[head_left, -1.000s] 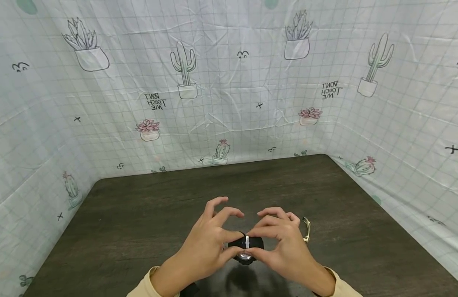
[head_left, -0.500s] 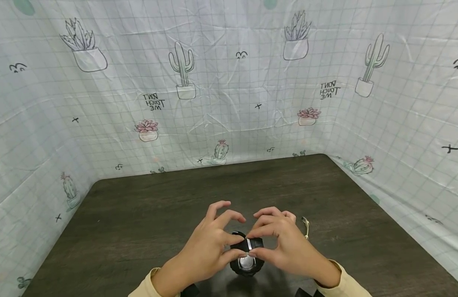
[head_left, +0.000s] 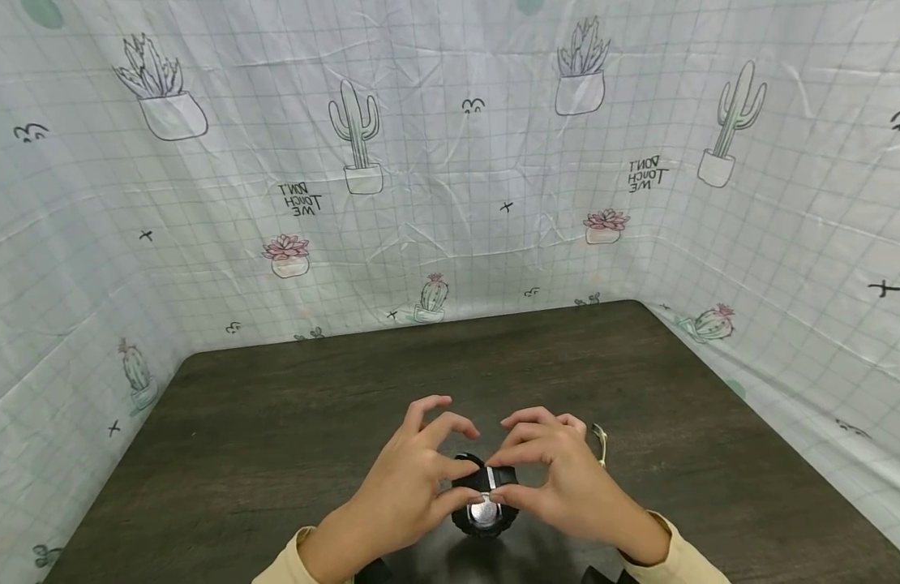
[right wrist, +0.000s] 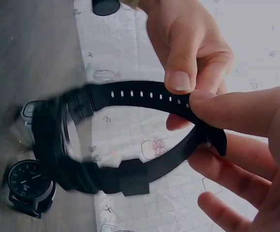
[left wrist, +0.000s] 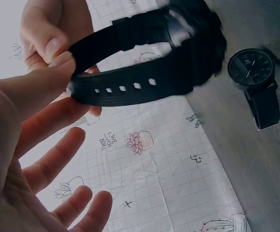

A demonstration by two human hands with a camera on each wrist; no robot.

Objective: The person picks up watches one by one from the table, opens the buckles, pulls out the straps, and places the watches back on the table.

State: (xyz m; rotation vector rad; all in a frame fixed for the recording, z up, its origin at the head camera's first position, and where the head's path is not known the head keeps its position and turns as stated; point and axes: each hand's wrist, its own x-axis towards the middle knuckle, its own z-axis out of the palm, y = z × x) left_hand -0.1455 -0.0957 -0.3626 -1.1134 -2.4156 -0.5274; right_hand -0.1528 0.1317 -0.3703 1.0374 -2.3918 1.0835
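Observation:
Both hands hold a black wristwatch (head_left: 484,513) near the table's front, its strap closed into a loop and its silvery disc showing in the head view. My left hand (head_left: 409,478) pinches one strap end between thumb and index finger; its other fingers spread out. Opposite it, my right hand (head_left: 559,474) pinches the other strap end with thumb and index finger. The strap (right wrist: 145,92) shows a row of small holes in the right wrist view, its ends overlapping at the fingertips. The watch case (left wrist: 200,43) is blurred and hangs away from the hands.
A round-faced black watch (left wrist: 251,67) lies on the dark wooden table (head_left: 289,422), with a smaller silvery watch (right wrist: 28,112) near it. Right of the right hand lies a thin cream cord (head_left: 602,444). A cactus-print cloth (head_left: 450,203) surrounds the table's back and sides.
The watch has tilted and dropped slightly, so more of its silvery disc shows now. The right hand has shifted a little, and both hands keep their pinch on the strap.

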